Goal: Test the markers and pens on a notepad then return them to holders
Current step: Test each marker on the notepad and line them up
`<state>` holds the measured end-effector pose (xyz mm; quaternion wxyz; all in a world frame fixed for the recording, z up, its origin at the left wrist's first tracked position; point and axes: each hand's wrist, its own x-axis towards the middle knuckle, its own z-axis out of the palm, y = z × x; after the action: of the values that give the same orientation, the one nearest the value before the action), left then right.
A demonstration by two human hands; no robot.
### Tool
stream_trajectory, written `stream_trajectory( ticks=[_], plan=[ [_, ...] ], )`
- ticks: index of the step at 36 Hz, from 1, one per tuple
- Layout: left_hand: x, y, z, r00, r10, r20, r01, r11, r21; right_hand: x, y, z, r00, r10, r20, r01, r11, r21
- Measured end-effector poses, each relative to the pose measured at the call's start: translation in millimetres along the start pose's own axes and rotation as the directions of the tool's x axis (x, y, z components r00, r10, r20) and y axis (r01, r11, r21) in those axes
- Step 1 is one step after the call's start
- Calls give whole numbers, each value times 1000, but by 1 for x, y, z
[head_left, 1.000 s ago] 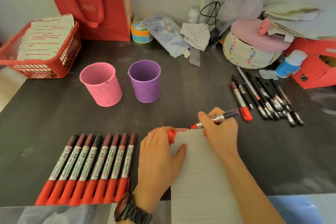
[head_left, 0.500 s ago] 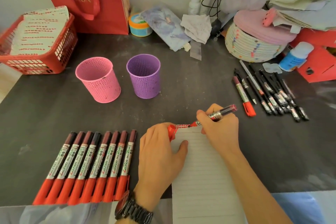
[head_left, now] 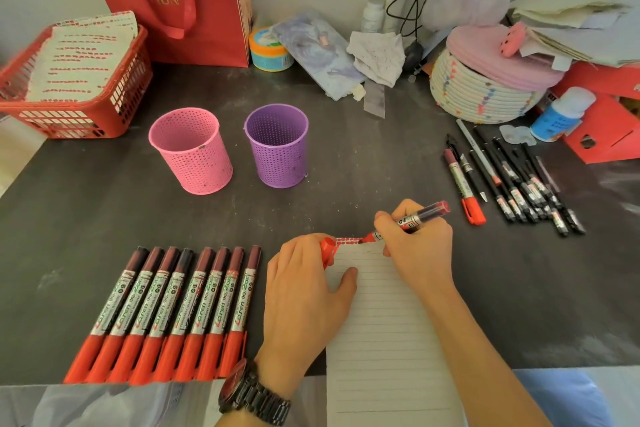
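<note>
A lined notepad (head_left: pixel 384 333) lies at the table's front edge with a row of red marks along its top. My right hand (head_left: pixel 417 246) grips an uncapped red marker (head_left: pixel 412 220), its tip touching the top line. My left hand (head_left: pixel 308 291) rests on the pad's left side and holds the red cap (head_left: pixel 327 251). Several capped red markers (head_left: pixel 173 312) lie in a row to the left. A pink holder (head_left: pixel 192 149) and a purple holder (head_left: pixel 277 144) stand behind. More pens and one red marker (head_left: pixel 509 180) lie at the right.
A red basket (head_left: pixel 69 87) with marked paper sits at the back left beside a red bag (head_left: pixel 180 0). A woven basket (head_left: pixel 485 90), a white bottle (head_left: pixel 561 118), a round tub (head_left: pixel 268 50) and red boxes crowd the back and right.
The marker tip has stayed at the pad's top line while the row of red marks grew a little. The marker's rear end has tilted slightly. My left hand has not moved.
</note>
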<state>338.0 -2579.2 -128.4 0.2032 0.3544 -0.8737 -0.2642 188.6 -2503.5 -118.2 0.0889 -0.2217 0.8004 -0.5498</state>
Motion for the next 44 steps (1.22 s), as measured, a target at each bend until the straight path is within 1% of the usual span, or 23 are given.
stream_trajectory(
  ticks=[7, 15, 25, 27, 30, 32, 35, 37, 41, 44],
  plan=[
    [0, 1, -1, 1000, -10, 26, 10, 1000, 2, 0, 0, 0, 1000, 6, 0, -6, 1000, -1],
    [-1, 1, -2, 1000, -7, 17, 6, 1000, 2, -1, -1, -1, 1000, 7, -6, -7, 1000, -9],
    [0, -1, 0, 1000, -2, 21, 2, 1000, 17, -2, 0, 0, 1000, 15, -7, -15, 1000, 24],
    [0, -2, 0, 1000, -4, 26, 3, 1000, 19, -1, 0, -3, 999, 37, -39, -34, 996, 79],
    [0, -1, 0, 999, -7, 33, 7, 1000, 5, 2, -2, -11, 991, 107, -77, -82, 956, 281],
    [0, -1, -1, 999, -5, 35, 5, 1000, 9, 3, -3, -15, 990, 120, -69, -86, 923, 375],
    [-1, -1, -2, 999, -1, 34, 1, 1000, 6, 3, -7, -18, 993, 108, -45, -77, 893, 443],
    [-1, -1, -2, 999, 6, 33, -6, 1000, 0, 2, -11, -20, 994, 107, -1, -94, 872, 480],
    [-2, 0, -3, 999, 26, 27, -26, 1000, -15, -9, -16, -34, 978, 88, 191, -189, 764, 616],
    [-4, 1, -4, 999, 53, -7, -53, 997, -62, -24, -13, -46, 962, 51, 267, -217, 738, 639]
  ],
)
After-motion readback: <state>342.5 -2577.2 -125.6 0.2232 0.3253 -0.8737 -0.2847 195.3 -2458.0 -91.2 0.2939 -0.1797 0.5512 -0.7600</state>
